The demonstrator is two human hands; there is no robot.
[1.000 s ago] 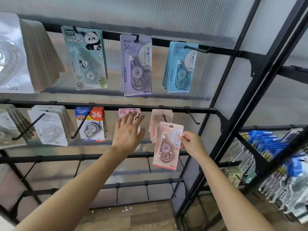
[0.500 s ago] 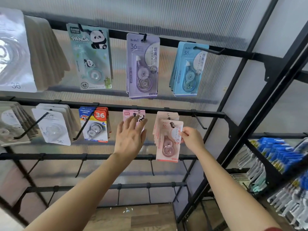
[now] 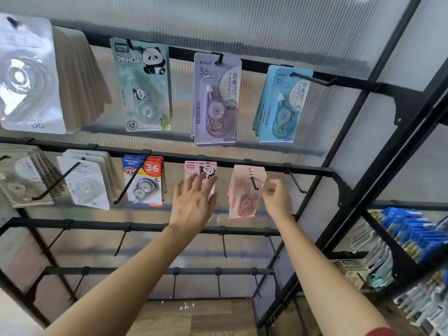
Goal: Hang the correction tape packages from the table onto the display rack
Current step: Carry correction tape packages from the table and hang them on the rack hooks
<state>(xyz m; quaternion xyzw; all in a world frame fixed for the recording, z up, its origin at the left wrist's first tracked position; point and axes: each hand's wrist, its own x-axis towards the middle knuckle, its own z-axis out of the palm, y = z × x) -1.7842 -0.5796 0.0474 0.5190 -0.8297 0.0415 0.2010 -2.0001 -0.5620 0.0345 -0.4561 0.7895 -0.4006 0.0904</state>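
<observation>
A stack of pink correction tape packages (image 3: 242,202) hangs on a black hook (image 3: 253,183) of the display rack's middle bar (image 3: 312,169). My right hand (image 3: 277,198) is just right of the stack, fingers loosely spread at its edge and gripping nothing. My left hand (image 3: 194,202) is open with fingers spread, lying flat against a pink panda package (image 3: 194,167) on the neighbouring hook to the left. The table is out of view.
The top bar carries green panda (image 3: 143,86), purple (image 3: 217,100) and blue (image 3: 281,105) packages. White and "36" packs (image 3: 144,183) hang left on the middle bar. An empty hook (image 3: 297,183) juts out right of my right hand. Lower bars have bare hooks. A second rack (image 3: 412,238) stands right.
The pink package my right hand held has gone up onto the hook and joined the stack. My right hand has let go of it. My left hand stayed on the panda package.
</observation>
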